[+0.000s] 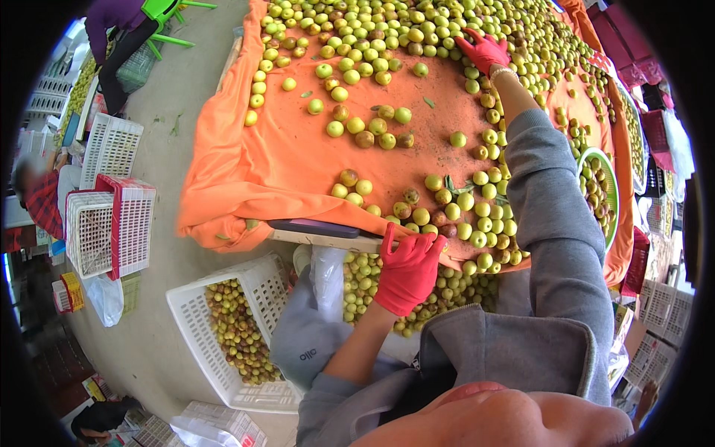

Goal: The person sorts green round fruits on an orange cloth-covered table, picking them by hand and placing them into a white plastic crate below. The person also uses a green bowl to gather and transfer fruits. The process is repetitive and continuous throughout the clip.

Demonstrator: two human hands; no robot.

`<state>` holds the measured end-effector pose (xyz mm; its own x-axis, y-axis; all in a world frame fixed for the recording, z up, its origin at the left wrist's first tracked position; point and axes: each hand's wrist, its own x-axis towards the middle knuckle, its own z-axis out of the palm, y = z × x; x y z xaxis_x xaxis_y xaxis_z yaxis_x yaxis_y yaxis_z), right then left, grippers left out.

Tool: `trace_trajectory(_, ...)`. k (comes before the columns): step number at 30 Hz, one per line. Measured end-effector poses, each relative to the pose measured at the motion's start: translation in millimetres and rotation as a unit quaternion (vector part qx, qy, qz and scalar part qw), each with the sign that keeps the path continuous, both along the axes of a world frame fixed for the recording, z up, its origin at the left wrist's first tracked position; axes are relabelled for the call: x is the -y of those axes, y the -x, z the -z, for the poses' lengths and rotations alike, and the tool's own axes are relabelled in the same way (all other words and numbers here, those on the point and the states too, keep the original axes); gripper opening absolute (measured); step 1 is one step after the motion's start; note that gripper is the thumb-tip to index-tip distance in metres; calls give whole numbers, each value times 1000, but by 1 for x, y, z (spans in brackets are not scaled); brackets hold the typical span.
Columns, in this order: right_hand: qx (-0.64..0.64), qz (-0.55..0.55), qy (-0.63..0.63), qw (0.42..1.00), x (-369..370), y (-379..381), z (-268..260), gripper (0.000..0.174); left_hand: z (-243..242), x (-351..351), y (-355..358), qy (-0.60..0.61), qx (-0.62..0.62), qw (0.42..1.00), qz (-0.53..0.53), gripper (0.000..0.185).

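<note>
Green and brown jujubes [385, 33] lie heaped at the far side of an orange cloth [279, 151] that covers the table before me. My right hand [485, 51], in a red glove, reaches out with its fingers spread on the near edge of that heap. At the table's near edge is my left hand [410, 271], gloved in red too, its fingers bent beside loose jujubes [420, 217]; whether anything is inside them is hidden. Below it, between my legs, more jujubes [363, 279] fill a container partly lined with clear plastic.
A white crate [187, 313] of browner jujubes stands on the floor at my left. A dark phone-like object [315, 228] lies on the table's wooden edge. To the right sits a green basket [613, 195] of jujubes. Stacked crates [134, 223] and other people [44, 198] are farther left.
</note>
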<state>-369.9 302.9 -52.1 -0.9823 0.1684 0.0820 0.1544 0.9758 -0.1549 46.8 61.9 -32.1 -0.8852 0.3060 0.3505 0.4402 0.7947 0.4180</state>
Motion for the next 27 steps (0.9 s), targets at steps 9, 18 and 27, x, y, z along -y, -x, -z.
trace_trajectory(9, -38, -399, 34, 915, -9, -210, -9, 52, -8, -10, 8, -4, -7, 1000, -2, 25)
trace_trajectory(18, 37, -345, 280, 895, -73, -293, -37, 45, -3, -4, 8, -4, -12, 1000, 14, 24)
trace_trajectory(27, -69, -76, 16, 995, -113, -276, 45, 57, -1, -4, 5, -5, -16, 1000, 19, 24)
